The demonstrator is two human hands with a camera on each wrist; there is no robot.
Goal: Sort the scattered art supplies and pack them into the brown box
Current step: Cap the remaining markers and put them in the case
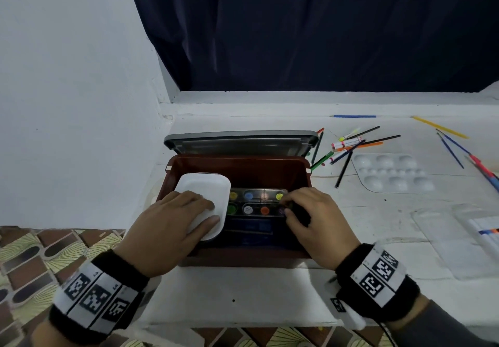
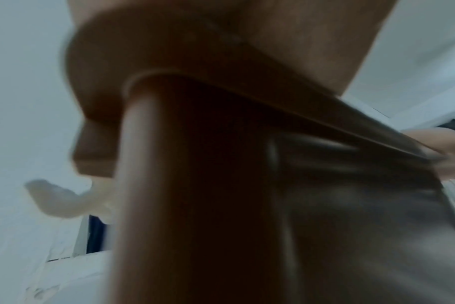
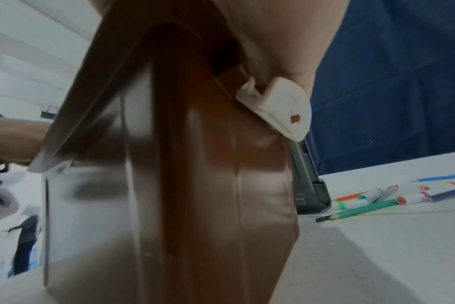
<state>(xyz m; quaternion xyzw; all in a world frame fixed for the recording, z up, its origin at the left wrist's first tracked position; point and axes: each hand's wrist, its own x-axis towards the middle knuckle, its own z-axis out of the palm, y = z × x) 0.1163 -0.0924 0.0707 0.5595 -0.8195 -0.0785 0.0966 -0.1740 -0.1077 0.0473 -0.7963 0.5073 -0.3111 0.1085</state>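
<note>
The brown box [image 1: 243, 163] stands open, its grey lid [image 1: 240, 141] tilted back. Inside lies a paint pot set [image 1: 256, 202] with coloured caps, on top of something dark blue [image 1: 253, 228]. My left hand [image 1: 213, 211] rests on a white tray [image 1: 205, 187] at the box's left end, with the fingers and thumb lying on top of it. The tray sits tilted over the left rim. My right hand [image 1: 287, 207] reaches into the right end, its fingers curled and pinching the end of the paint set. Both wrist views show only the box's outer wall [image 2: 195, 185] [image 3: 195, 185], blurred.
Coloured pencils and markers [image 1: 348, 146] lie scattered right of the lid, among them a green pencil [image 3: 364, 211]. A white palette [image 1: 391, 173], brushes [image 1: 451, 149], a yellow pencil [image 1: 440, 127] and a blue pencil [image 1: 353, 116] lie farther right. A clear case [image 1: 472, 238] is near the right edge.
</note>
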